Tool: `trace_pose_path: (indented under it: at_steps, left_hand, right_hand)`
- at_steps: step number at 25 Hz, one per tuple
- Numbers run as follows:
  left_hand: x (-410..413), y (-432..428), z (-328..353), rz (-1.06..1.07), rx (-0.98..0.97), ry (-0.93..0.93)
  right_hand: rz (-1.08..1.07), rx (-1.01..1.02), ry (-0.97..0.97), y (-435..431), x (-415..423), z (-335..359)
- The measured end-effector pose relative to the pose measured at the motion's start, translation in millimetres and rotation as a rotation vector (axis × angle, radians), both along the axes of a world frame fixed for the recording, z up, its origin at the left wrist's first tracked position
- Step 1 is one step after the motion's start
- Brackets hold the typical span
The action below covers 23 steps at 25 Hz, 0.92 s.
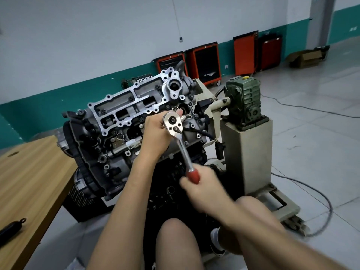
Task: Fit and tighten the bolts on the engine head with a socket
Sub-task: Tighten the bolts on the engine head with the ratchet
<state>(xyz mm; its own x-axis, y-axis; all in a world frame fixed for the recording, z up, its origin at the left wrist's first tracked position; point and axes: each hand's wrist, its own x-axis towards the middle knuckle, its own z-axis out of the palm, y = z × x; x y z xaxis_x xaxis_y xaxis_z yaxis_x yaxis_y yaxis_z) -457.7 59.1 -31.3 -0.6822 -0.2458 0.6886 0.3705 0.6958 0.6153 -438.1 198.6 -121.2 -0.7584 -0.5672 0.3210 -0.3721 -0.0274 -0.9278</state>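
One blurred label (133, 143), perhaps barcoded, on engine (91, 137)

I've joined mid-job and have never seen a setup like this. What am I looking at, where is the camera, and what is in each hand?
There is one picture, taken by a camera on the person's head. It looks down past their bare arms and knees. There is no robot; two hands do the work. In front is a car engine mounted on a pale stand with a green gearbox on top. The left hand holds the shiny head of a ratchet against the engine. The right hand, blurred, holds its red handle. The socket and bolt behind the head are mostly hidden. On the left is a wooden table with a black rod-like part lying on it. Orange tool cabinets stand by the far wall.
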Motion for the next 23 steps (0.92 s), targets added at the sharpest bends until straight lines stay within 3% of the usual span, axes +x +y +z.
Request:
trace_pose_path:
  at_steps: [3,6,8,14,16,19,23]
  left_hand:
    - [2,0,1,-0.027,-0.038,-0.019]
    - [0,0,2,-0.018,-0.062,-0.003]
    - [-3,-1,-2,-0.005,-0.012,0.003]
    - [-5,3,-4,0.021,0.002,0.061]
    - [-5,2,-3,0.029,-0.020,0.040]
    - [-2,1,-1,-0.021,-0.055,0.020]
    - [-1,-3,2,-0.011,-0.045,-0.019]
  right_hand:
    - [0.044,0.416,0.430,53,-74,52]
    - [-0.066,0.543,0.757,67,-112,100]
    - [-0.114,0.486,0.676,63,-104,84]
    - [-0.018,-0.211,-0.138,-23,22,-12]
    - [0.000,-0.269,-0.248,-45,40,-13]
    - [0.006,-0.048,-0.051,-4,4,-3]
    - [0.027,0.471,0.517,57,-88,67]
